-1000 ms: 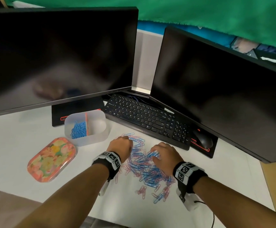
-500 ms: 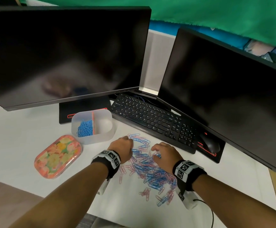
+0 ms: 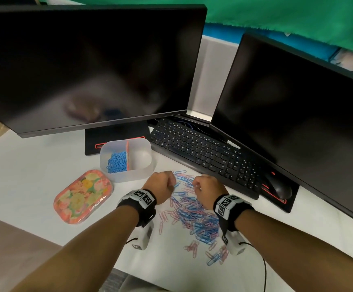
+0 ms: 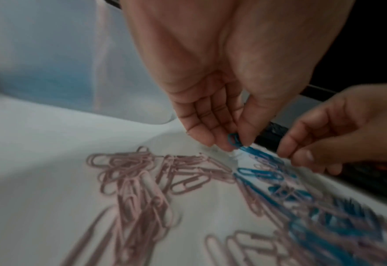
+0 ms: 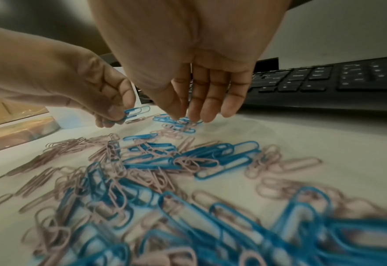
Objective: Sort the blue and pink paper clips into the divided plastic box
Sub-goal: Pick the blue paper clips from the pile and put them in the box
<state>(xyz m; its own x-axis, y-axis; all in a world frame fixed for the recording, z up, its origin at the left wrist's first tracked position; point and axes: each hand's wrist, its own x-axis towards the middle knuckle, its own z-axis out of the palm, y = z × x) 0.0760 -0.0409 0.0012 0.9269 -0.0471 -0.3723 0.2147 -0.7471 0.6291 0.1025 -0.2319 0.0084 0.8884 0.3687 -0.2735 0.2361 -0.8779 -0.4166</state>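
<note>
Pinching a blue clip [image 4: 234, 141], L hand [image 3: 161, 186] grip; R hand [image 3: 208, 189] fingers loosely spread over pile [image 3: 194, 216].

Head cam is looking down and fwd over the worktop [image 3: 24, 175]; both wrist cams are looking close along the fingers [image 4: 210, 126], all sharing the clip pile [image 3: 194, 216].

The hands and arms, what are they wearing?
Both arms are bare, no sleeves. The left hand and right hand each have a black wristband topped with white squares printed with black block patterns. A small white camera box hangs under each wrist, with a thin black cable.
</note>
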